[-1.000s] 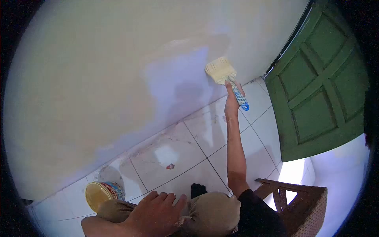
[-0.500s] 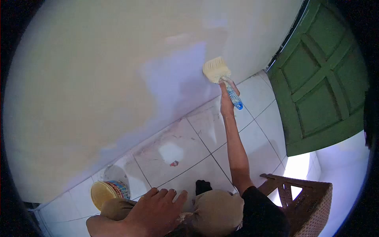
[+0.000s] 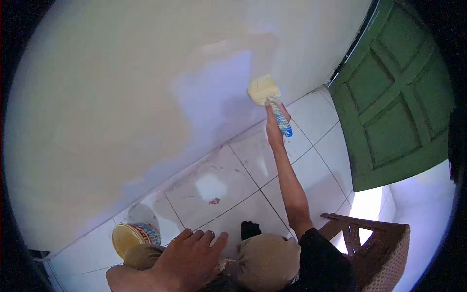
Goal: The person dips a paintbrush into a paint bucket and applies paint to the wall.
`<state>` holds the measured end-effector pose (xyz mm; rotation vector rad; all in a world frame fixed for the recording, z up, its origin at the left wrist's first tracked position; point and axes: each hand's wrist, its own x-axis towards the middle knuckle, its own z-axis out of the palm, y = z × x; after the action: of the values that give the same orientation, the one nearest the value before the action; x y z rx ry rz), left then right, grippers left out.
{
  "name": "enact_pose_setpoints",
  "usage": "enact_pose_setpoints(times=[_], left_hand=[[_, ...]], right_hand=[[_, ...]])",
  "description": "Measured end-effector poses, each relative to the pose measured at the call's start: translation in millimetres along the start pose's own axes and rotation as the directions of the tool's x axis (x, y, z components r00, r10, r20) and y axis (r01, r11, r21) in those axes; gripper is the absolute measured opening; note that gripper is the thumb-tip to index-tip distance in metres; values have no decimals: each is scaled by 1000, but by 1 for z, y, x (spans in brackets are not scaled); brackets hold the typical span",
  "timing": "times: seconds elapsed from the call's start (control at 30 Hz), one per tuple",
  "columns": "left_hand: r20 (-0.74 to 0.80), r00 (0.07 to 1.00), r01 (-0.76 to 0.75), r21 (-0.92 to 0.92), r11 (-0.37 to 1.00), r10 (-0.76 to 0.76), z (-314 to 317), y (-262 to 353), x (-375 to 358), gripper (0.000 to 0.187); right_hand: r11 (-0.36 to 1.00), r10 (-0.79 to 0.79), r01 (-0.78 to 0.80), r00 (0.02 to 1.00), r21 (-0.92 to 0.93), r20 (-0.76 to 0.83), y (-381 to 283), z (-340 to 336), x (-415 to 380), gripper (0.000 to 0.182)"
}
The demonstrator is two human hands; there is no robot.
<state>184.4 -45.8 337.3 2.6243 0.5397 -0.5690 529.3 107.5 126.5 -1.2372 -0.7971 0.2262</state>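
My right hand (image 3: 274,121) is closed around the blue-and-white handle of a wide paintbrush (image 3: 264,90). Cream paint coats the brush head, whose bristles are against the wall (image 3: 121,97) low down near the floor. Left of the brush, a pale lilac patch (image 3: 214,87) shows between cream-coloured areas. My left hand (image 3: 192,255) rests by my knee, fingers stretched out and holding nothing. Just beyond that knee stands a paint bucket (image 3: 137,237) with a colourful label and cream paint inside, partly hidden by my leg.
White floor tiles (image 3: 219,170) with smudges run along the wall's base. A small reddish scrap (image 3: 214,201) lies on them. To the right are a green panelled door (image 3: 389,97) and a brown plastic piece of furniture (image 3: 379,253) near my right elbow.
My right hand and the paintbrush have shifted slightly left and down along the wall. The left hand has barely moved.
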Motion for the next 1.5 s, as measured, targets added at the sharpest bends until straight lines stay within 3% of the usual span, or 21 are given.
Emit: enact_pose_setpoints(times=[0.07, 0.1, 0.17, 0.2, 0.3, 0.37, 0.47, 0.5, 0.57, 0.6, 0.73, 0.87, 0.93, 1.07, 1.13, 1.17, 1.23, 1.27, 1.3, 1.37, 1.5], left_hand=[[-31, 999, -24, 60, 998, 25, -2, -1, 0, 60], [-6, 999, 37, -37, 999, -37, -8, 1, -1, 56], [21, 995, 104, -134, 986, -102, -12, 2, -4, 56], [4, 996, 89, -127, 988, -90, -12, 2, -6, 55], [-24, 996, 78, -140, 987, -83, -7, 1, -7, 55], [-30, 996, 78, -157, 985, -83, -8, 0, -7, 55], [40, 996, 77, -104, 992, -73, -13, -3, -6, 55], [21, 996, 92, -109, 990, -90, -11, -3, -7, 54], [1, 994, 105, -120, 987, -105, -11, -3, -5, 54], [21, 993, 117, -154, 981, -115, -12, -3, -4, 54], [-7, 994, 102, -157, 982, -105, -11, -3, -5, 55], [-48, 994, 95, -121, 988, -101, -8, 0, -3, 56], [61, 995, 78, -42, 996, -76, -7, -4, 1, 61], [-93, 995, 48, 14, 999, -46, 1, -7, 1, 59], [-53, 992, 104, -144, 984, -113, -3, -7, -5, 57], [-53, 991, 118, -151, 982, -127, -5, -8, -5, 57], [-46, 992, 105, -180, 978, -115, -7, -6, -4, 55], [-44, 993, 99, -190, 977, -109, -6, -5, -3, 55], [-63, 990, 113, -194, 975, -127, -4, -3, -2, 54], [-87, 986, 122, -201, 972, -141, -1, -4, 0, 53], [-85, 987, 117, -194, 974, -136, 2, -9, -2, 51]], right_hand=[[991, -112, 111, 994, -80, 1, -5, 1, -4, 26], [990, -112, 111, 994, -82, 1, -11, -4, -6, 26], [963, 253, -241, 963, 123, -95, -21, -17, -9, 33], [914, 334, -276, 928, 299, -164, -10, -19, -7, 45], [760, 460, -312, 878, 570, -134, -14, -20, -13, 51], [733, 493, -380, 868, 565, -55, -39, -12, -14, 53], [394, 656, -516, 738, 761, 161, -53, 7, -5, 54], [398, 655, -515, 739, 759, 158, -56, 14, 0, 54], [248, 612, -444, 761, 861, 216, -64, 30, 15, 54], [227, 419, -448, 846, 865, 328, -38, 30, 22, 54], [163, 504, -404, 818, 900, 276, -65, 54, 26, 56], [95, 419, -374, 856, 923, 303, -66, 70, 20, 56], [-41, 476, -337, 821, 940, 315, -63, 81, 23, 56], [38, 390, -301, 882, 953, 263, -59, 91, 20, 56], [314, 313, -87, 950, 945, -17, -61, 96, 12, 50], [306, 318, -100, 948, 947, -2, -71, 103, 8, 50], [686, 312, 34, 889, 727, -336, -94, 106, 3, 43], [805, 336, -104, 892, 584, -304, -97, 100, -2, 44], [810, 332, -105, 893, 577, -304, -96, 98, 0, 44], [885, 86, 89, 934, 457, -348, -95, 101, 1, 39], [888, -4, 151, 947, 434, -322, -107, 99, 0, 30]])
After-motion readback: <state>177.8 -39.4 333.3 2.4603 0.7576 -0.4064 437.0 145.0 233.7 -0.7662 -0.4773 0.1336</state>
